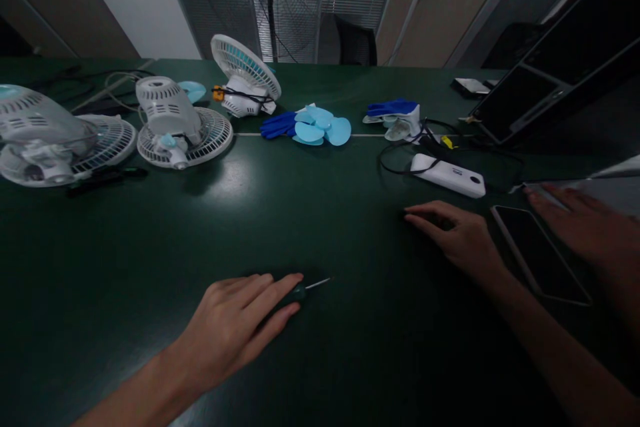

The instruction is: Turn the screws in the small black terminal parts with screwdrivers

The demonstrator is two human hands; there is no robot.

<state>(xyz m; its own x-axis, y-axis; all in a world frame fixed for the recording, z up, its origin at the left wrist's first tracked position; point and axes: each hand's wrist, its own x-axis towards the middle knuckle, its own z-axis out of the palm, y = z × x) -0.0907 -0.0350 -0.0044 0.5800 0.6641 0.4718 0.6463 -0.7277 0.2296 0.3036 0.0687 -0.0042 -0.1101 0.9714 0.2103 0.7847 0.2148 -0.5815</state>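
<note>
My left hand [233,320] is closed around the dark handle of a small screwdriver [300,291], low over the green table. The screwdriver's thin metal shaft points right and slightly away from me. Off to the right, my right hand [463,237] pinches thumb and forefinger together near the table surface. A tiny dark spot shows at those fingertips, too small to name. The white power strip [447,175] lies just beyond that hand, and a phone [540,253] with a dark screen lies to its right.
Another person's hand [590,220] rests at the right by a laptop edge. Partly dismantled white fans [173,117] stand at the back left. Behind the middle lie a light-blue fan blade [323,127] and blue gloves [277,125]; more gloves [395,117] lie farther right, beside black cables.
</note>
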